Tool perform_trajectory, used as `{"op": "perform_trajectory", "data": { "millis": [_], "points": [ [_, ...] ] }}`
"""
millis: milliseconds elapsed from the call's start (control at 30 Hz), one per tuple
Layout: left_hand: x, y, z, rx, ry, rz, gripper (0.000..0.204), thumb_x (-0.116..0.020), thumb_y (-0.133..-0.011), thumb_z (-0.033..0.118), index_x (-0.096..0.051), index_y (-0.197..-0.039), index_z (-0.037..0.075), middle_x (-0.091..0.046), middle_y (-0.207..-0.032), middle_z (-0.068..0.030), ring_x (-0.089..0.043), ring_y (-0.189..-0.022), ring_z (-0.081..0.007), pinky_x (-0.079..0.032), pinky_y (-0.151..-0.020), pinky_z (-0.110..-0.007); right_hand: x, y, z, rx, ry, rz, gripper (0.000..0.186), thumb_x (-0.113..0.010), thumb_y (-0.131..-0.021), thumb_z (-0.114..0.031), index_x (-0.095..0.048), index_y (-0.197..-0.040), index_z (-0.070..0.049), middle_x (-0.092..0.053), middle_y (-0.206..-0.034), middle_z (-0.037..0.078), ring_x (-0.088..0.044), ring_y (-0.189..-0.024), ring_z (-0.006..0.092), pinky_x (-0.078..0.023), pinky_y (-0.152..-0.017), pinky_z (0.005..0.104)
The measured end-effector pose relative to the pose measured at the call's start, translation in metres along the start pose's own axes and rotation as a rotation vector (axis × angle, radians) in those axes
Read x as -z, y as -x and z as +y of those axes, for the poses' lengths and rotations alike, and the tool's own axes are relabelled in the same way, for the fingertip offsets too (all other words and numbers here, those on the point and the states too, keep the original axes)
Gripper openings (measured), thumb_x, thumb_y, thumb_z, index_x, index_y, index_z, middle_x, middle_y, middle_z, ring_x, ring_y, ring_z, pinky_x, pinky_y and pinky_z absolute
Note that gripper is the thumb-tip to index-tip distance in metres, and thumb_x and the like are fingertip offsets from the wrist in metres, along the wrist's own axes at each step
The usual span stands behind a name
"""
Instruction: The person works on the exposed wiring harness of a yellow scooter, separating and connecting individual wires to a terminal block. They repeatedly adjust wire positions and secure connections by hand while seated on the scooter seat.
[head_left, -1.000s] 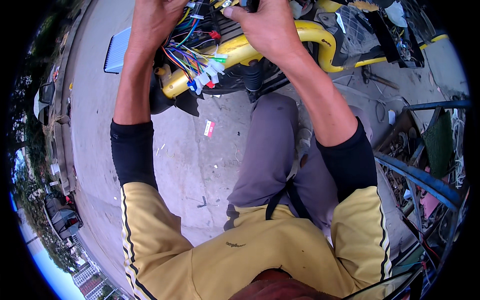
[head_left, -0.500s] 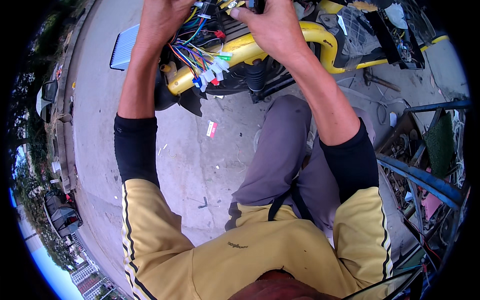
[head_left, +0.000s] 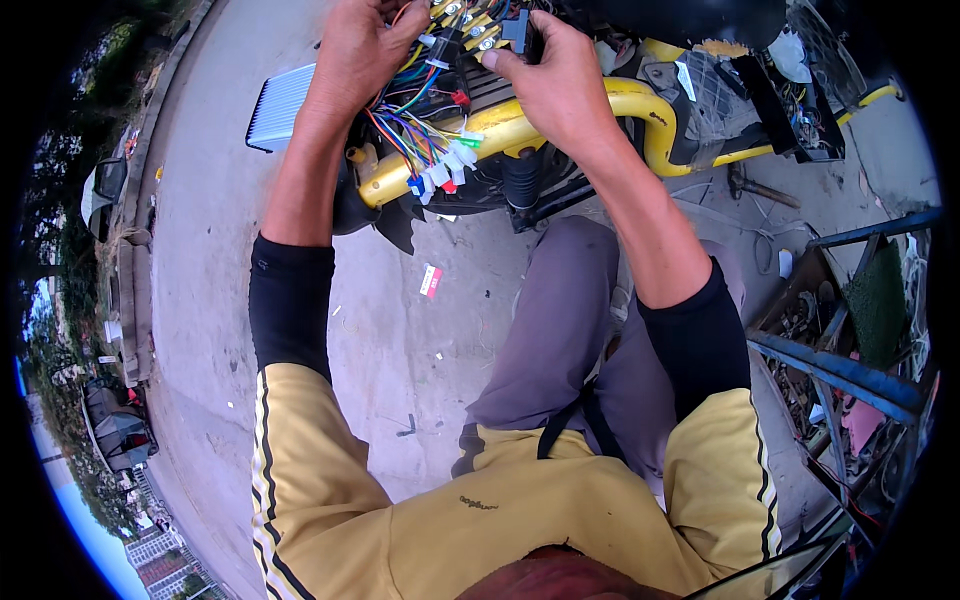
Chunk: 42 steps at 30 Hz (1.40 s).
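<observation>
At the top of the view my left hand point(head_left: 365, 55) is closed, its fingertips pinching a thin reddish wire point(head_left: 403, 12). My right hand point(head_left: 568, 90) grips a small black plastic block point(head_left: 516, 32) between thumb and fingers. Between the hands lies a row of brass-coloured terminals point(head_left: 486, 44) with bolts. Below them, a bundle of coloured wires point(head_left: 415, 130) with white, blue, red and green connectors point(head_left: 455, 160) hangs over a yellow tube frame point(head_left: 500, 128). A silver finned metal box point(head_left: 280, 108) sits beside my left wrist. The upper picture edge cuts off part of the left fingers.
A hammer point(head_left: 762, 187) lies on the ground at the right. Near it stands a blue metal rack point(head_left: 850, 370) holding scrap parts. A black open box with wires point(head_left: 800, 110) is at the upper right. A red-and-white packet point(head_left: 430, 281) lies on the concrete.
The frame, wires and hands now sit lower and slightly further right in view. More of the terminals and the black block shows. The left hand has come nearer the terminals.
</observation>
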<state>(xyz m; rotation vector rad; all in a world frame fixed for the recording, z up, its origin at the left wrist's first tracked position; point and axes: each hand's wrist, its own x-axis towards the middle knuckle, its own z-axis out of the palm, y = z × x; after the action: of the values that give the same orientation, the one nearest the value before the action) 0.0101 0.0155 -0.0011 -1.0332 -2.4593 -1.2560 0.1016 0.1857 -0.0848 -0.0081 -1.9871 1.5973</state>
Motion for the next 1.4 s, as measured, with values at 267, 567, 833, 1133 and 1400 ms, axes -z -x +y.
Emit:
{"op": "perform_trajectory", "data": {
  "millis": [267,567,833,1133,1400],
  "points": [
    [0.005,-0.001,-0.02,-0.022,0.045,-0.035,0.019,-0.065,-0.1,0.006,-0.069,-0.116,-0.003,-0.072,-0.094,-0.0016,-0.059,-0.084,-0.0047,-0.05,-0.075,-0.023,0.005,0.002,-0.009,-0.143,-0.076,-0.082,0.025,-0.08,-0.087,-0.005,-0.068,-0.106,0.005,-0.073,-0.088,0.012,-0.063,-0.079,0.0137,-0.054,-0.078,0.0347],
    [0.007,-0.002,-0.016,0.047,0.086,-0.067,0.016,-0.065,-0.1,0.006,-0.066,-0.113,-0.004,-0.07,-0.093,-0.0016,-0.056,-0.08,-0.0047,-0.047,-0.068,-0.023,0.014,0.014,-0.025,-0.281,-0.197,-0.079,0.023,-0.079,-0.091,-0.013,-0.063,-0.096,0.003,-0.066,-0.077,0.006,-0.058,-0.071,0.0132,-0.049,-0.067,0.0348],
    [0.008,-0.001,-0.018,-0.015,0.073,-0.054,0.014,-0.065,-0.1,0.006,-0.066,-0.11,-0.004,-0.07,-0.089,-0.0016,-0.059,-0.081,-0.0055,-0.05,-0.07,-0.024,0.018,0.023,-0.042,-0.243,-0.136,-0.175,0.035,-0.075,-0.099,-0.029,-0.061,-0.093,0.002,-0.06,-0.071,0.003,-0.053,-0.066,0.0097,-0.046,-0.062,0.031],
    [0.011,-0.002,-0.01,0.003,0.006,-0.05,0.014,-0.066,-0.098,0.005,-0.068,-0.108,-0.004,-0.073,-0.09,-0.0054,-0.061,-0.083,-0.0066,-0.053,-0.075,-0.026,-0.014,0.04,-0.049,0.284,0.203,-0.063,0.069,-0.062,-0.085,0.014,-0.045,-0.149,-0.006,-0.067,-0.101,0.021,-0.071,-0.091,0.0433,-0.055,-0.079,0.0503],
    [0.008,-0.002,-0.015,-0.016,0.054,-0.043,0.016,-0.068,-0.097,0.005,-0.068,-0.11,-0.005,-0.073,-0.094,-0.0067,-0.065,-0.085,-0.0093,-0.056,-0.079,-0.028,-0.021,0.036,-0.044,0.402,0.447,-0.138,0.072,-0.058,-0.082,0.015,-0.044,-0.15,-0.006,-0.061,-0.117,0.023,-0.069,-0.091,0.0482,-0.056,-0.076,0.0564]
  ]
}}
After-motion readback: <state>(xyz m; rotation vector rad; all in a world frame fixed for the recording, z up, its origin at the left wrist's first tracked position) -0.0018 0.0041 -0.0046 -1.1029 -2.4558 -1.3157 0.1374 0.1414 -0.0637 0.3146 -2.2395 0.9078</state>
